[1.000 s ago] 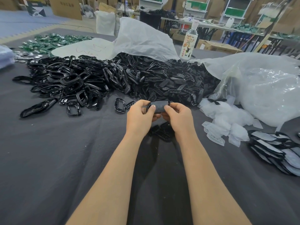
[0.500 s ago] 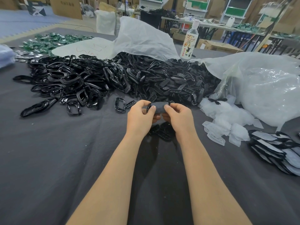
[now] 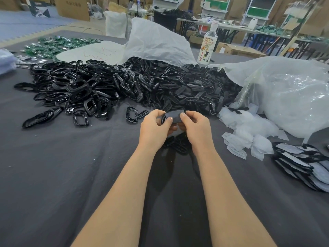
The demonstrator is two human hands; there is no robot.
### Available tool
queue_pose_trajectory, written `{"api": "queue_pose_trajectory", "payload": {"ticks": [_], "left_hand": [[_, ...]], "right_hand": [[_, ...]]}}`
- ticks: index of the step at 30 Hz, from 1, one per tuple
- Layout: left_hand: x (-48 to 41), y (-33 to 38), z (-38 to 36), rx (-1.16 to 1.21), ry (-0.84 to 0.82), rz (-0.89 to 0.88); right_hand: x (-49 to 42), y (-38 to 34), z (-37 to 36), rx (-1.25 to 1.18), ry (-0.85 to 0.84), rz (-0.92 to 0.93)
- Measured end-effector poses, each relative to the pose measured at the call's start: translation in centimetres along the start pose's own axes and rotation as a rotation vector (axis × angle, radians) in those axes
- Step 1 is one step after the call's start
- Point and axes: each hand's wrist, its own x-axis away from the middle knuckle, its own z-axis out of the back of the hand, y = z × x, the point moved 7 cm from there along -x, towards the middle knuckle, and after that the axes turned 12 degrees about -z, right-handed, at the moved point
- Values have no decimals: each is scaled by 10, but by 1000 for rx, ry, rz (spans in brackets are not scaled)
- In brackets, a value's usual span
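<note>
The small flat black plastic piece with rounded corners [image 3: 174, 115] is hanging above the middle of the grey cloth-covered table [image 3: 71, 166], where we are holding it up; our left hand [image 3: 154, 128] is pinching its left end with thumb and curled fingers; our right hand [image 3: 195, 128] is pinching its right end the same way; a few black slotted plastic parts [image 3: 179, 145] are lying on the cloth just beneath our wrists; the heap of glossy black plastic frames and plates [image 3: 124, 86] is spreading toward the far edge; the stack of black-and-white flat packets [image 3: 302, 163] is resting by the right edge.
</note>
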Motion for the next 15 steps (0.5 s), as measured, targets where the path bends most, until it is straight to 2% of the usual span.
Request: {"api": "queue_pose_trajectory", "payload": {"ticks": [3, 8, 15], "left_hand": [[0, 1, 3, 41, 39, 13], [-1, 2, 5, 92, 81, 21], [1, 4, 4, 79, 100, 25]], "right_hand": [[3, -4, 4, -23, 63, 31], [17, -21, 13, 113, 263, 241], [25, -27, 5, 238, 304, 365]]}}
